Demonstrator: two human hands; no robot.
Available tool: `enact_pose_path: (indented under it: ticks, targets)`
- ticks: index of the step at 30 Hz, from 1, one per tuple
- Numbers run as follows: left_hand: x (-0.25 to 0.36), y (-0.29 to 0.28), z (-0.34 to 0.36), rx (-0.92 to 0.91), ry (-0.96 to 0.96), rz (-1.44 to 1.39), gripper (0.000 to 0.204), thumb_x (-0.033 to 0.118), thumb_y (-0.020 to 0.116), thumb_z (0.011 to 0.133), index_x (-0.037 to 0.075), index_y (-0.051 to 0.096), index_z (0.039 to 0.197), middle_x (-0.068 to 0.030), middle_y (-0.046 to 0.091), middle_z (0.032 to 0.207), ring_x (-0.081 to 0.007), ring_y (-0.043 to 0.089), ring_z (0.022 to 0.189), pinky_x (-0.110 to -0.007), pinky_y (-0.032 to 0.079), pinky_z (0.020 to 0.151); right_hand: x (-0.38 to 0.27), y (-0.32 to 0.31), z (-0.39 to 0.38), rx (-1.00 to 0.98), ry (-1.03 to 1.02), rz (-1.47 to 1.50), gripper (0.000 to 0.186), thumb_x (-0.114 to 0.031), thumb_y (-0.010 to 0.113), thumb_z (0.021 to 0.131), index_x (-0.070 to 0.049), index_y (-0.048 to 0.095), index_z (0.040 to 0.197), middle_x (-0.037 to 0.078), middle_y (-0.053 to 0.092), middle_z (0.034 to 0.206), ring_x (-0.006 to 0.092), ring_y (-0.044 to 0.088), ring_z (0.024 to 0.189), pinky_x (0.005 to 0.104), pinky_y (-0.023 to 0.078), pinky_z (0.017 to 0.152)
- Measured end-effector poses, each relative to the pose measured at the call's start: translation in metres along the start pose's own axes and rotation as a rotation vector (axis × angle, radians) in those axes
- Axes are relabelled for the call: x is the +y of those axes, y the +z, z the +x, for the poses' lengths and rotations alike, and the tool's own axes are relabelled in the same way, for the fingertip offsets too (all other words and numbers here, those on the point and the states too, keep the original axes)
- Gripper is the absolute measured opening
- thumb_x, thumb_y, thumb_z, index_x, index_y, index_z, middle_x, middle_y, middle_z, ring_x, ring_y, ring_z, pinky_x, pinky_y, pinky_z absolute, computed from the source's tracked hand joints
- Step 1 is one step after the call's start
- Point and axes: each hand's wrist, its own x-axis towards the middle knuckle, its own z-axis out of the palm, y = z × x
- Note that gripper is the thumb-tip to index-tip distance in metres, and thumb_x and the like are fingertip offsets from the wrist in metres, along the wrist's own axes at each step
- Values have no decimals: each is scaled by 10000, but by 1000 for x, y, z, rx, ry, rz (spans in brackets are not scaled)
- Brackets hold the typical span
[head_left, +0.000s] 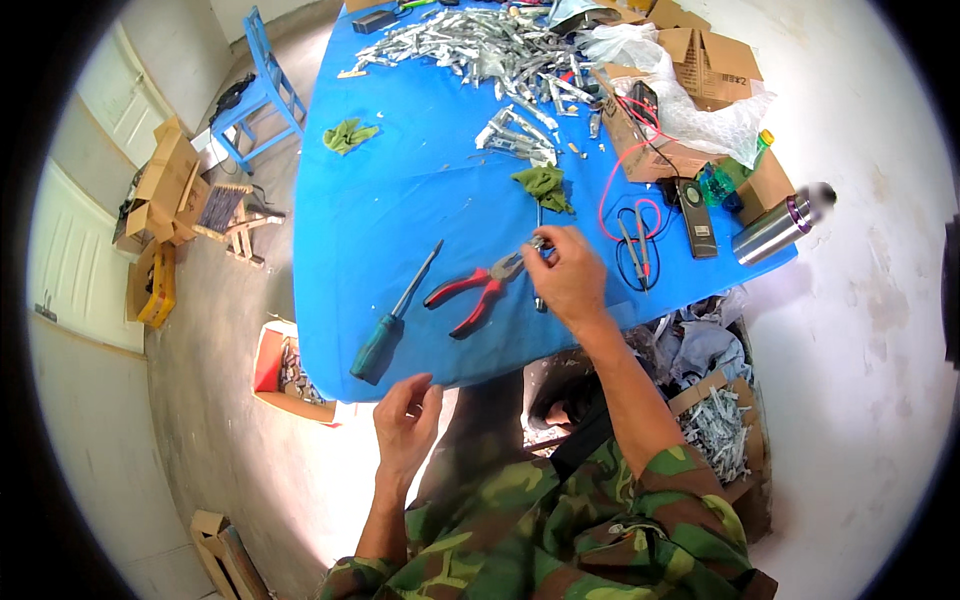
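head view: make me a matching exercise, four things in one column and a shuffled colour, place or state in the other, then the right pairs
Column one
1. screwdriver
2. pliers
3. metal flask
4. right hand

Column two
a. just right of the pliers
b. silver body
c. teal handle, nearer the person than the tip
d. red handles, spread apart

Right pairs: 1-c, 2-d, 3-b, 4-a

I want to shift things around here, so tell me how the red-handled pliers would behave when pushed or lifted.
The pliers would likely slide rather than roll: they lie flat, handles spread. They may feel nose-heavy, given the metal head. The handles could swing at the pivot, since they stand open.
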Motion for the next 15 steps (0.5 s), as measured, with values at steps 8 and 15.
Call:
enact_pose_path:
  ticks: [8,15]
  targets:
    - [23,10,4,-64,-25,-90,326,67,747,858,-23,640,1152,-95,704,953,-108,645,748,-232,507,614,-20,-31,-58,-373,554,962,232,-131,702,913,-17,687,1115,10,666,854,55,588,715,199,464,596]
    - [59,12,-1,-200,-146,-362,534,86,775,854,-22,545,1324,-118,664,1129,-127,647,895,-253,536,744,-50,-54,-114,-524,610,1279,298,-75,660,930,-21,641,1222,-9,616,845,25,490,661,176,378,547]
